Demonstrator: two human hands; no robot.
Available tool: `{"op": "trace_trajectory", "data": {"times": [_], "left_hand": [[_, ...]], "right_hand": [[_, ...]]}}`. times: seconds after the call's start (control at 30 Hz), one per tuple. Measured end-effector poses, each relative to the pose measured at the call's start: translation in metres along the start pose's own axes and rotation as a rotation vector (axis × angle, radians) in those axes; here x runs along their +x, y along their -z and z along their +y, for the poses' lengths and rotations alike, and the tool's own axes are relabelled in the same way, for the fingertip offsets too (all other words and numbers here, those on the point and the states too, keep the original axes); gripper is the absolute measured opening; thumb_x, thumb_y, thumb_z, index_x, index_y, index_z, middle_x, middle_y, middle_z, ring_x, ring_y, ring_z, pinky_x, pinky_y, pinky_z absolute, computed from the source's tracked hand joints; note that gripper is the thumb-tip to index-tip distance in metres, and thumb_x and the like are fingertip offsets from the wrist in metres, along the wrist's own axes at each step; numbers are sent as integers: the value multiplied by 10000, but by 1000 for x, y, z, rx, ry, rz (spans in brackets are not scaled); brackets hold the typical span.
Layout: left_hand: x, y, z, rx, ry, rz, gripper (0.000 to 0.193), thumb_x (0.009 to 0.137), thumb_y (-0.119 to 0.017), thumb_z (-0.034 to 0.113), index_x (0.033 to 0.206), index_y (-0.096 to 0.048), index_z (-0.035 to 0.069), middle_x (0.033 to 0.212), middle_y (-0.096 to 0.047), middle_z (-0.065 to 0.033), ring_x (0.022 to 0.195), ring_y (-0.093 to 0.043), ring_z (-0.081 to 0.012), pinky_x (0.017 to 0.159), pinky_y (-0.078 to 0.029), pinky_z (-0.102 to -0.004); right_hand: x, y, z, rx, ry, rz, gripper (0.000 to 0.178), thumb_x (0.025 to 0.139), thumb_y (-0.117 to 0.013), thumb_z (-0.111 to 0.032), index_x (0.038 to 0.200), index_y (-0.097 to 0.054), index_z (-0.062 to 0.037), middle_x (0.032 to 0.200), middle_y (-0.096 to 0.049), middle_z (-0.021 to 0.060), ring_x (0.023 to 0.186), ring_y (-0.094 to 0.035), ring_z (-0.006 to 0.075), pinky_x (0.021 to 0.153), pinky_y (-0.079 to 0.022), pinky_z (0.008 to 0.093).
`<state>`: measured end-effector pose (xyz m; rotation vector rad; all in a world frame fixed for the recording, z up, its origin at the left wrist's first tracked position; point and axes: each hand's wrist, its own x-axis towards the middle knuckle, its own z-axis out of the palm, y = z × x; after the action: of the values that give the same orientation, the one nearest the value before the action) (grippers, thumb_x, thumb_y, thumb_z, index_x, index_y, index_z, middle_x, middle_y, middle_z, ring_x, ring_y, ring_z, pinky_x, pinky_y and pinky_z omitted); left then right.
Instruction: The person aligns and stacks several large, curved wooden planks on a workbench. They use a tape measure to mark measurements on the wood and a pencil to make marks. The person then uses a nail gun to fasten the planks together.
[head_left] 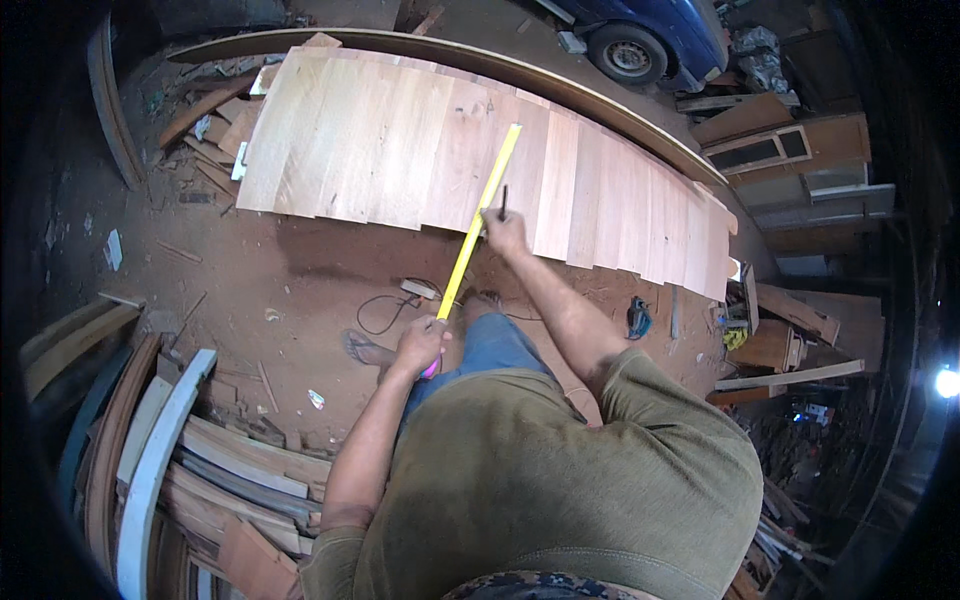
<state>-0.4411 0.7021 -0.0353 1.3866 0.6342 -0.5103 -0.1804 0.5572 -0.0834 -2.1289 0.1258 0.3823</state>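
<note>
A long panel of pale wooden boards (395,140) laid side by side spans the space in front of me, its near edge uneven. Across it runs the yellow blade of a tape measure (462,262), its far end lying on the boards. My left hand (418,345) is closed around the tape's case by my knee; a bit of pink shows under the fingers. At the panel's near edge, my right hand (507,235) grips a dark pencil (504,198) that points upward. Those fingers are right beside the blade; whether they also pinch it is hard to make out.
A long curved board (450,48) stands along the panel's far side. Beyond it is a blue vehicle (660,35). Stacked timber (150,470) fills the lower left, and wood pieces (800,320) lie at right. A teal power tool (638,318) and a cable (375,315) rest on the dirt floor.
</note>
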Motion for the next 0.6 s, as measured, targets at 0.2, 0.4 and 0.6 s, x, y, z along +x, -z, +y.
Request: {"op": "trace_trajectory", "data": {"times": [0.2, 0.4, 0.6], "left_hand": [[81, -134, 1, 137, -36, 31, 351, 969, -532, 345, 1015, -677, 28, 858, -736, -107, 746, -692, -207, 708, -527, -369], [151, -300, 34, -8, 51, 164, 375, 956, -515, 364, 973, -694, 36, 821, -720, -139, 771, -696, -269, 740, -520, -409], [139, -359, 23, 89, 246, 235, 443, 963, -476, 408, 885, -736, 59, 757, -711, -152, 770, -703, -280, 739, -527, -407]], "right_hand": [[141, 135, 50, -64, 43, 129, 298, 877, -727, -264, 717, -696, -15, 642, -647, 62, 537, -580, 149, 510, -462, 338], [223, 236, 74, -77, -33, -63, 320, 853, -711, -290, 685, -707, -19, 639, -675, 96, 592, -633, 173, 588, -490, 347], [221, 269, 110, -281, -49, -227, 341, 849, -681, -293, 767, -710, 37, 703, -695, 159, 655, -668, 248, 648, -504, 385]]}}
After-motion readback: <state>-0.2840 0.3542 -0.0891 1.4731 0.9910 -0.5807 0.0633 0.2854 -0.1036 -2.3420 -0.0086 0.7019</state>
